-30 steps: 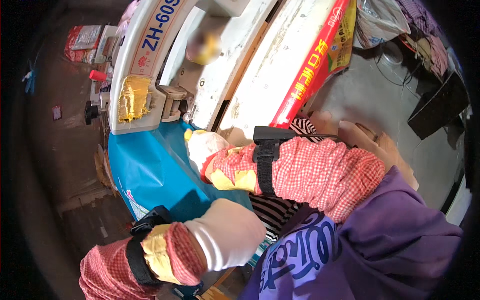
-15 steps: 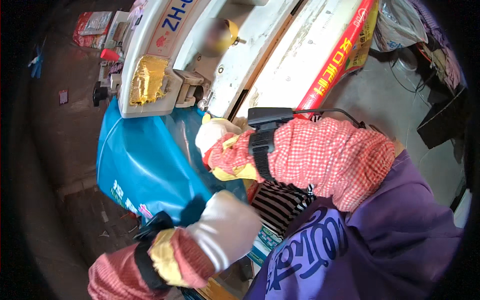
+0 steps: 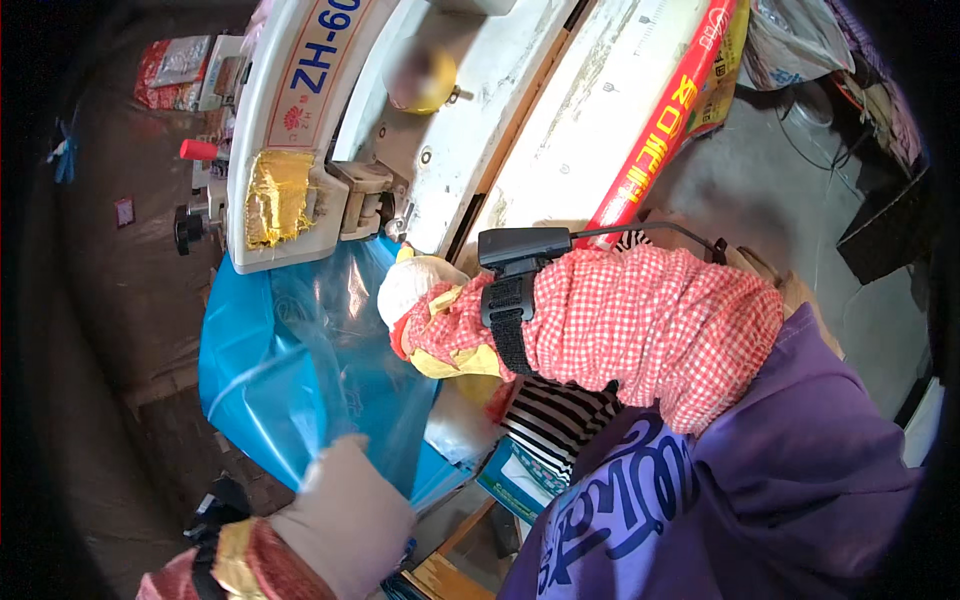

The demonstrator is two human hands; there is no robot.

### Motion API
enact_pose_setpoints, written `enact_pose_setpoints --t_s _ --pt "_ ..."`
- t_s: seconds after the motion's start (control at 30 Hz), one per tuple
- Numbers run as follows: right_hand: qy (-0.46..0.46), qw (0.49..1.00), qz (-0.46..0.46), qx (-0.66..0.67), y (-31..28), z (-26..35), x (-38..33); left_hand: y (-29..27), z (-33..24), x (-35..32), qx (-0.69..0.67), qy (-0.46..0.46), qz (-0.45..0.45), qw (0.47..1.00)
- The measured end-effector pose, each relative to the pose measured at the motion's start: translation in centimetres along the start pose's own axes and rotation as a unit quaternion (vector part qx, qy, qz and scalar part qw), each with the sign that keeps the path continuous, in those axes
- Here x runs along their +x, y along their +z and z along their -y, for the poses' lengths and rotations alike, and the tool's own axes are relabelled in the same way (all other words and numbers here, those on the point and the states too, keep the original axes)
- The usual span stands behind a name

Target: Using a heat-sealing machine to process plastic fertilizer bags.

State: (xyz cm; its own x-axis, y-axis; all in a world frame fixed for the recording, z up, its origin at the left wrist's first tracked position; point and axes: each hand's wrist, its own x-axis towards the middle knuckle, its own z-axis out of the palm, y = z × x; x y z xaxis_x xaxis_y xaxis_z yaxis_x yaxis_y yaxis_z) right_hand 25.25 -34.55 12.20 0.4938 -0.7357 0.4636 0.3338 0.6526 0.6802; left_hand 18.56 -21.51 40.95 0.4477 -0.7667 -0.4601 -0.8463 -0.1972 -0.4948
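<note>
Since before, left hand (image 3: 345, 515) sits lower on the blue bag (image 3: 300, 370), gripping its edge; right hand (image 3: 420, 290) presses it under the white machine (image 3: 300, 130); brown floor (image 3: 110, 300) left; grey floor (image 3: 800, 200) right.

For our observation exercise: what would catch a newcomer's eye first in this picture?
The bright blue plastic bag at centre left, held by the gloved left hand below and the gloved right hand at its top. Above it stands a white machine with a gold foil patch. A red-checked sleeve crosses the middle.

The blue plastic bag (image 3: 300, 370) hides the left hand (image 3: 345, 515) fingertips; the round knob (image 3: 420, 80) is blurred.
</note>
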Motion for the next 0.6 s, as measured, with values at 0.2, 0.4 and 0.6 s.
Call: enact_pose_setpoints --t_s 0.2,0.4,0.6 --pt "0.123 0.923 0.348 -0.112 -1.6 1.6 1.7 1.8 -9.3 -0.6 0.263 0.576 0.059 0.772" --pt "0.108 0.994 0.027 -0.018 1.5 0.7 -0.9 -4.5 -8.0 1.7 0.379 0.487 0.025 0.786" --pt "0.066 0.994 0.038 -0.083 3.3 -0.9 -2.9 -12.4 -4.4 1.6 0.421 0.430 -0.023 0.799"
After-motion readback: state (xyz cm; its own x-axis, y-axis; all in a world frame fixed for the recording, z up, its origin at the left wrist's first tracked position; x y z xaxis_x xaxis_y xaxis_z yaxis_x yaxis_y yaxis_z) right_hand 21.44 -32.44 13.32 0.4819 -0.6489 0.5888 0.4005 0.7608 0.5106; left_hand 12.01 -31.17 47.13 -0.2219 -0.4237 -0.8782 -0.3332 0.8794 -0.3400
